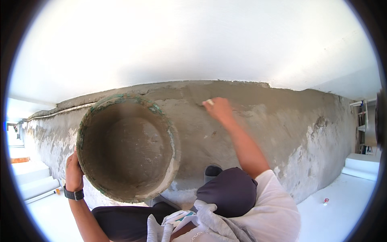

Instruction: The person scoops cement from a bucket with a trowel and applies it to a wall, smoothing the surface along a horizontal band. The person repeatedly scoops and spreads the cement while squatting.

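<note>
My left hand is closed on the left side of a large round bucket, its thumb side against the outer wall. The bucket is tilted so that its mouth faces me; grey mortar coats its inside and crusted rim, with traces of green showing through. Over the wet grey mortar strip, my right hand is closed around a small trowel. A pale bit of its handle shows at the fingers, and its mortar-coloured blade lies against the strip, hard to tell from it.
A white wall rises along the far edge of the mortar. At left, a thin pipe runs along that edge. My knee and a dark slipper are close to the bucket. White sheeting with a small red-and-white scrap lies right.
</note>
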Available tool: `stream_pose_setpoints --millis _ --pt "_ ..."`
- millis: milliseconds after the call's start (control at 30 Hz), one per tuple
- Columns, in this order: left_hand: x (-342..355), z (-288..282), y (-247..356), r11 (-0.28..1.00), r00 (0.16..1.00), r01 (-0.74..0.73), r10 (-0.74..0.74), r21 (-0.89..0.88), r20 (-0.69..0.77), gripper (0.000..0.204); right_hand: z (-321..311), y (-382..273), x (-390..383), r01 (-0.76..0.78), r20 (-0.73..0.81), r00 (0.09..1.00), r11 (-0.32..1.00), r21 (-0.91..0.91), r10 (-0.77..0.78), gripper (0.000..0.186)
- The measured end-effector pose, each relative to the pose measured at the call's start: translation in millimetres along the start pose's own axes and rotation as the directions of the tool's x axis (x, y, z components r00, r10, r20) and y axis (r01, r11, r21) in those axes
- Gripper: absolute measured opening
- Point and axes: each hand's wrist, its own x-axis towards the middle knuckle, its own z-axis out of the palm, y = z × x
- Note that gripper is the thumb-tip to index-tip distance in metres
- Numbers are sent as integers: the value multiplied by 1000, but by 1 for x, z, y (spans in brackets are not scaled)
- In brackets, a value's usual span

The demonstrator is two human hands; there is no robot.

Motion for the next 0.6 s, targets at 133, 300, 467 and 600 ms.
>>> stream_pose_setpoints --millis 133,300,467,600 --pt "-1 1 1 999 1000 -22 22 -23 -7 44 31 -17 13 -26 -17 999 998 54 27 46" --pt "1 -5 -2 1000 999 -13 14 -24 33 42 -4 41 0 -140 -55 988 989 38 142 48" --pt "4 -10 -9 993 992 -91 97 -76 85 41 -34 70 -24 -170 -135 976 985 15 170 49" --pt "5 -14 -8 997 992 -49 55 -57 111 41 -5 31 -11 -66 -19 998 997 41 67 50"
